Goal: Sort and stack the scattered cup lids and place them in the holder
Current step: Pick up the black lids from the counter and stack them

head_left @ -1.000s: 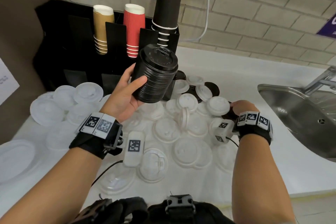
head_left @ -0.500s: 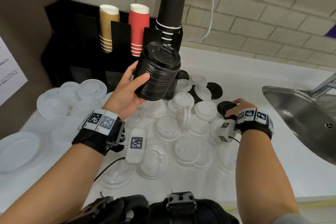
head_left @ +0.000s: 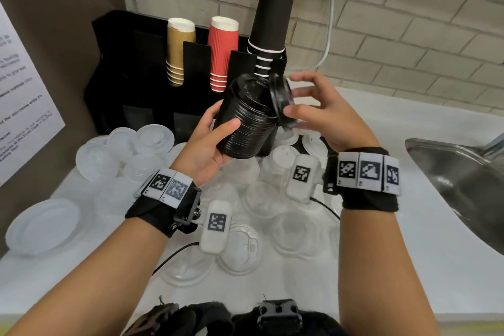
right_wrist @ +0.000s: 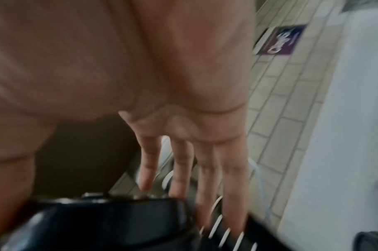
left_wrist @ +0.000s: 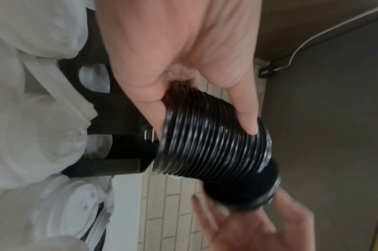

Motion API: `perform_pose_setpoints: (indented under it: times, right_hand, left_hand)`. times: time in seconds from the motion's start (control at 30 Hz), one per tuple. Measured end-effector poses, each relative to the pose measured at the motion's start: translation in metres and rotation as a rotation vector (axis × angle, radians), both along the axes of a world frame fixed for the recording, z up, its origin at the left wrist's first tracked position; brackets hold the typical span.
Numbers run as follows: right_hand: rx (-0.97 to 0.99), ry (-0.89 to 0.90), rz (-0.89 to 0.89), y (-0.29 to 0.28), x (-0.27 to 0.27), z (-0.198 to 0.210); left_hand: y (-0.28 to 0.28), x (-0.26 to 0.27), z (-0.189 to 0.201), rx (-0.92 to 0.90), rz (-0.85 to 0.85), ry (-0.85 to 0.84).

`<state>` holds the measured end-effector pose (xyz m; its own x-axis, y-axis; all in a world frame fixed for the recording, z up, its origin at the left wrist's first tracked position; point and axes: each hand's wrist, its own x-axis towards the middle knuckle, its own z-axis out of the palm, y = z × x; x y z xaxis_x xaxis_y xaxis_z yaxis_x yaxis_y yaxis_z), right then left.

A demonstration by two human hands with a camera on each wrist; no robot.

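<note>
The left hand grips the black stack; the right hand pinches one black lid. Best to turn the lid flat over the stack top, then press lightly.

White counter strewn with white lids, black holder behind

The right hand fills most of the blurred picture, its fingers stretched out straight toward a glossy black plastic lid below them. Whether they touch it is unclear. Beyond runs a pale tiled wall bearing a purple rectangular sign, beside a white countertop.
</note>
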<state>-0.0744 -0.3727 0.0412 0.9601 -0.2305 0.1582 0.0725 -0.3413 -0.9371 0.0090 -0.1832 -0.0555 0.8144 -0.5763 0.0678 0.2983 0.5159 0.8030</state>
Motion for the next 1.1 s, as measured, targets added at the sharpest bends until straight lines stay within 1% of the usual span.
perform_pose_setpoints:
  times: [0.1,0.2,0.27,0.43,0.63,0.77,0.83,0.9,0.93,0.97,1.0,1.03,1.1]
  right_hand:
    - [-0.140,-0.076,0.028,0.020,0.007,0.006]
    - [-0.278,-0.080,0.033,0.027,0.011,0.010]
    - [-0.326,-0.081,0.034,0.028,0.014,0.012]
    - [-0.368,-0.062,0.067,0.032,0.017,0.016]
    - [-0.407,-0.056,0.083,0.032,0.020,0.013]
    - [-0.374,-0.065,0.092,0.028,0.021,0.009]
    - [-0.269,-0.083,-0.022,0.014,0.019,0.005]
    - [-0.161,-0.091,-0.235,-0.013,0.019,-0.002]
    - [-0.137,-0.061,-0.372,-0.029,0.018,-0.008]
    - [-0.144,0.013,-0.514,-0.048,0.016,-0.015]
    - [-0.173,0.130,-0.628,-0.067,0.014,-0.022]
    - [-0.216,0.279,-0.693,-0.086,0.011,-0.031]
    - [-0.318,0.579,-0.689,-0.116,0.005,-0.052]
  left_hand:
    - [0.000,-0.002,-0.002,-0.007,-0.006,0.009]
    - [0.002,-0.002,-0.004,0.007,-0.009,0.011]
    - [0.002,-0.003,-0.006,0.017,-0.013,0.007]
    - [0.003,-0.002,-0.007,0.050,-0.019,0.000]
    - [0.003,0.000,-0.006,0.031,-0.013,0.029]
    - [0.002,0.002,-0.006,0.032,-0.010,0.038]
    - [0.003,0.003,-0.006,0.025,-0.010,0.051]
    - [0.004,0.005,-0.006,0.021,-0.010,0.056]
    - [0.005,0.006,-0.006,0.018,-0.012,0.057]
    - [0.006,0.007,-0.007,0.015,-0.013,0.059]
    - [0.006,0.008,-0.007,0.012,-0.012,0.060]
    - [0.007,0.009,-0.007,0.009,-0.011,0.060]
    - [0.008,0.011,-0.007,0.002,-0.010,0.057]
